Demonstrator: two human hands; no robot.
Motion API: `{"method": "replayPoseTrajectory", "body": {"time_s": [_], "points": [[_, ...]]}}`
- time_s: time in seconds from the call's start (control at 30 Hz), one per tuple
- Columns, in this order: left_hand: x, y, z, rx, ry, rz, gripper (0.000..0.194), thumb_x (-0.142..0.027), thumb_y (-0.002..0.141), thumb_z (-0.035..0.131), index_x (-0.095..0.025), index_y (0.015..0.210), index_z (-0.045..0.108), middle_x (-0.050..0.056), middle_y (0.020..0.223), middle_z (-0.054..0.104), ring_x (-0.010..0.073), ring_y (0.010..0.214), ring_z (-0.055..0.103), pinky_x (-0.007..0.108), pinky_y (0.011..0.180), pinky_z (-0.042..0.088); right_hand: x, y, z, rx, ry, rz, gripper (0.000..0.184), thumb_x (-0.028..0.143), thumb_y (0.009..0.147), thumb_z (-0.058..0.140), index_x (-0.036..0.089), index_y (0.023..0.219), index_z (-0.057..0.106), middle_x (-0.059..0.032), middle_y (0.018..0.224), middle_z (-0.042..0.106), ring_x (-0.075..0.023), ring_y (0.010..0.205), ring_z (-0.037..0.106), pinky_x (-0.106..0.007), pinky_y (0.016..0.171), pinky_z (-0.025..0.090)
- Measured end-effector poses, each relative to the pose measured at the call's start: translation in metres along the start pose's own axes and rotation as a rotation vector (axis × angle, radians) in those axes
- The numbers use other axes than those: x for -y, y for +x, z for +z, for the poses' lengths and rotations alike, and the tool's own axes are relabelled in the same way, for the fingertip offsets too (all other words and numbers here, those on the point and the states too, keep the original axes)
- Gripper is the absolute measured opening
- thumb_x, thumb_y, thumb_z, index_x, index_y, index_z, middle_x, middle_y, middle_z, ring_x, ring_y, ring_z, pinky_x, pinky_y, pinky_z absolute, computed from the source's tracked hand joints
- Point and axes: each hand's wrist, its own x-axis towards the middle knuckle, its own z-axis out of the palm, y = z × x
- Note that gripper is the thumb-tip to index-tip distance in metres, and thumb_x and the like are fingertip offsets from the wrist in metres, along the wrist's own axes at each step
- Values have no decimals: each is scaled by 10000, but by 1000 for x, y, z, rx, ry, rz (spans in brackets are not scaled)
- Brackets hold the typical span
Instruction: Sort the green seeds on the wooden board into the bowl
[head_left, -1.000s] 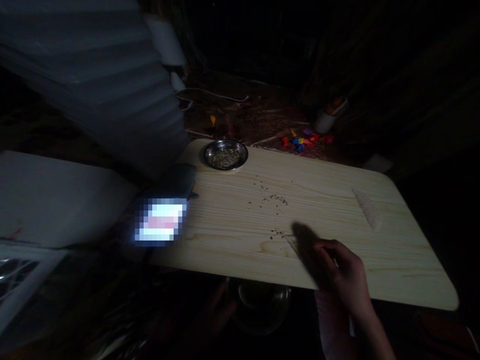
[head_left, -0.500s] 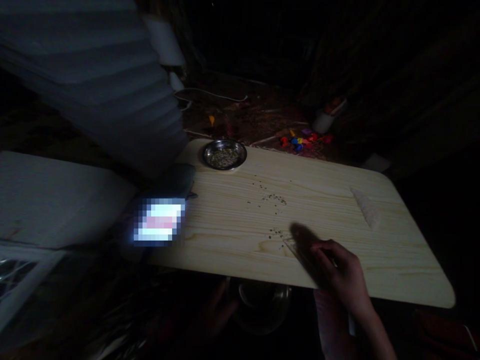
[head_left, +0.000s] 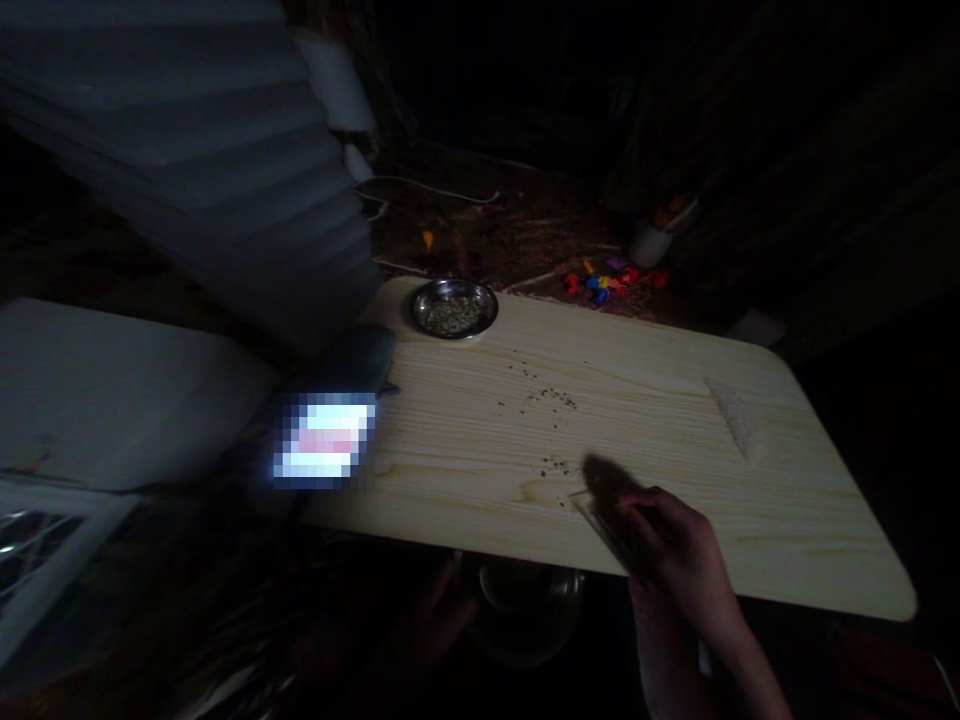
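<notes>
My right hand rests at the near edge of a pale wooden table, its fingers closed on a thin flat clear card that touches the tabletop. Just beyond the card lies a small scatter of dark seeds, with a second scatter farther back. My left hand is barely visible in the dark below the table edge, beside a metal bowl held under the edge; its fingers cannot be made out. A steel dish of seeds stands at the table's far left corner.
A lit phone screen glows at the table's left edge. A small pale pile lies on the right part of the table. Coloured toy pieces and a white cup sit on the dark floor behind. Pale fabric fills the left.
My right hand with the card has slid slightly toward the near table edge. The seeds and the dish have stayed put.
</notes>
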Motion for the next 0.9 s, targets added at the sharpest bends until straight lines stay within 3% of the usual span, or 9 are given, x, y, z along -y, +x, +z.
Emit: {"method": "replayPoseTrajectory", "body": {"time_s": [0.13, 0.23, 0.33, 0.53, 0.67, 0.77, 0.9], "points": [[-1, -1, -1, -16, 7, -37, 502, -319, 748, 571, -98, 1198, 594, 192, 1411, 470, 320, 1333, 406, 449, 1114, 320, 1, -5, 1, 54, 8, -14, 183, 386, 863, 601, 236, 882, 704, -50, 897, 743, -225, 842, 692, -323, 752, 535], [1, -2, -1, -32, -39, -47, 440, -334, 731, 602, -155, 1133, 627, 152, 1401, 500, 303, 1334, 408, 417, 1119, 322, 3, -5, 1, 3, 11, -3, 191, 390, 870, 596, 233, 884, 702, -50, 887, 742, -228, 843, 693, -324, 748, 534], [4, -2, 0, -33, -80, -25, 473, -306, 739, 584, -149, 1185, 599, 135, 1415, 490, 294, 1341, 402, 432, 1124, 313, 8, -3, 10, -18, 20, -20, 187, 377, 877, 589, 226, 882, 699, -51, 881, 739, -225, 837, 690, -321, 744, 528], [6, 0, -1, -37, -165, 49, 456, -259, 727, 592, -219, 1180, 627, 69, 1346, 579, 291, 1315, 450, 428, 1115, 337, 17, -6, 24, 91, 76, -42, 157, 353, 878, 599, 239, 889, 705, -37, 911, 747, -205, 842, 690, -309, 765, 525], [13, 5, -3, -5, -202, 97, 509, -225, 744, 557, -152, 1248, 586, 99, 1360, 563, 284, 1289, 485, 413, 1089, 386, 11, 6, 18, -48, 33, -42, 169, 361, 875, 600, 224, 905, 694, -46, 885, 737, -209, 830, 680, -310, 743, 517], [19, 7, -3, -12, -196, 101, 583, -196, 730, 547, -63, 1297, 535, 163, 1406, 493, 295, 1329, 431, 411, 1116, 347, 11, 21, 19, -92, -8, -77, 179, 360, 881, 587, 215, 893, 692, -53, 869, 732, -207, 807, 679, -304, 715, 513], [23, 8, -3, -26, -194, 101, 549, -223, 723, 575, -136, 1265, 575, 100, 1424, 491, 266, 1357, 390, 376, 1134, 319, 18, 28, 22, -58, -59, -127, 180, 345, 889, 570, 216, 892, 696, -56, 873, 734, -205, 792, 686, -301, 704, 518]]}}
